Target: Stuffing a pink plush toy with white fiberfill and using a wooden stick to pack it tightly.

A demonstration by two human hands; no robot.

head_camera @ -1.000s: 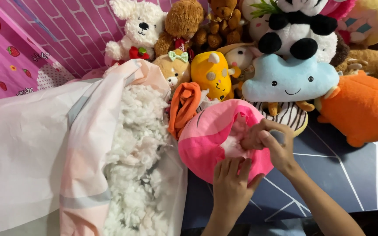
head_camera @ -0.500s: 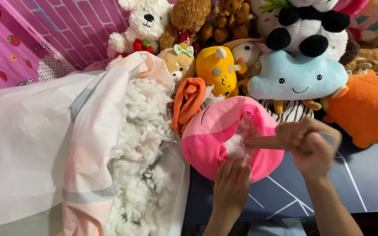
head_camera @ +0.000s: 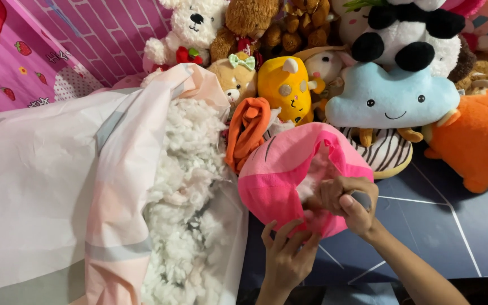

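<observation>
A pink plush toy skin (head_camera: 280, 169) with a darker pink band lies in the middle, its opening showing white stuffing inside. My left hand (head_camera: 286, 257) holds its lower edge from below, fingers curled up against the fabric. My right hand (head_camera: 350, 202) is at the opening, fingers bent and pressed into the fabric and stuffing. Left of the toy a large pale cloth bag (head_camera: 57, 192) lies open with a heap of white fluffy stuffing (head_camera: 190, 197) spilling from it.
A pile of plush toys fills the back: white bear (head_camera: 190, 28), yellow toy (head_camera: 283, 85), light blue cloud (head_camera: 391, 96), panda (head_camera: 408, 34), orange toy (head_camera: 481, 141), an orange piece (head_camera: 247, 133). A dark blue mat (head_camera: 453, 226) lies at the right. Pink patterned wall behind.
My right hand has come down from above the toy's right side into its opening, fingers now curled in. My left hand stays under the toy's lower edge.
</observation>
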